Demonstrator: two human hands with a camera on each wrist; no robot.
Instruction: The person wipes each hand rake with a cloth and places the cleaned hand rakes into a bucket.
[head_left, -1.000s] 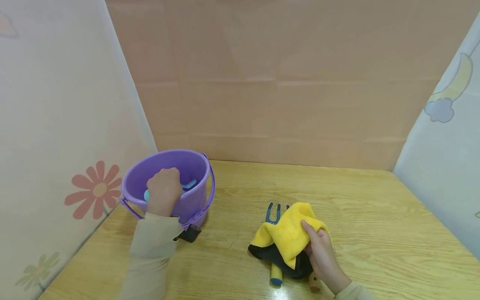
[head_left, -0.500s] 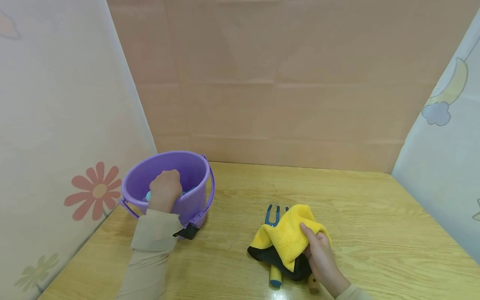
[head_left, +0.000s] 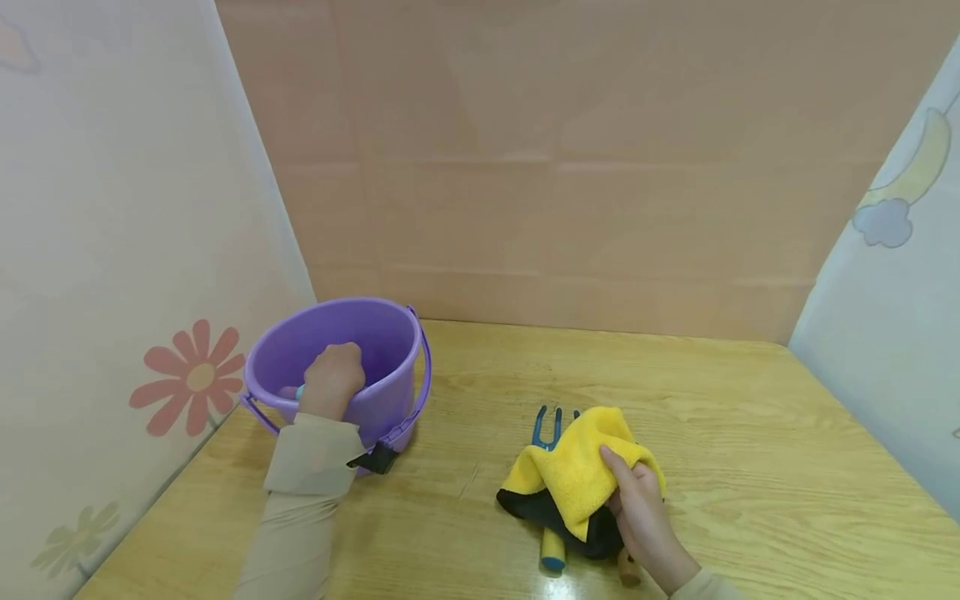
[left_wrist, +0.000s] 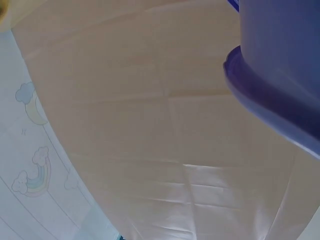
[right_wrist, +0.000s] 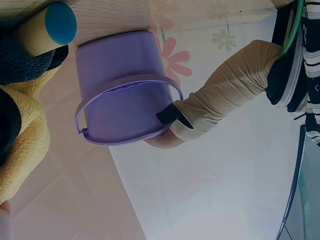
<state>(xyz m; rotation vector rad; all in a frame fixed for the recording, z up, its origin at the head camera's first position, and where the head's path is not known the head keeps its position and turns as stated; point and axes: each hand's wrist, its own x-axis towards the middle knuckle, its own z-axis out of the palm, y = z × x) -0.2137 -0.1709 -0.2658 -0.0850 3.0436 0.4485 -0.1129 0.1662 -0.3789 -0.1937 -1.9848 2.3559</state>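
Note:
My left hand (head_left: pixel 333 382) reaches down over the near rim of a purple bucket (head_left: pixel 386 412), its fingers hidden inside. Beside the hand, a bit of something teal (head_left: pixel 299 392) shows within the bucket. To the right, my right hand (head_left: pixel 643 517) pinches a yellow cloth (head_left: pixel 577 475) with a black underside, thumb on top. The cloth lies over tools: blue fork tines (head_left: pixel 547 429) stick out at the far side. A yellow handle with a blue end (head_left: pixel 552 552) and a wooden handle (head_left: pixel 628 568) poke out at the near side.
The wooden table (head_left: pixel 750 450) is bounded by a brown back panel (head_left: pixel 555 167) and pale printed side panels (head_left: pixel 112 208). The bucket's purple carrying handle (head_left: pixel 426 375) hangs down on its right. A black strap (head_left: pixel 378 458) sits by the left cuff.
My left hand has shifted slightly right and lower in the bucket. A light-blue piece visible there a second ago is now hidden. The right hand and cloth stay almost still.

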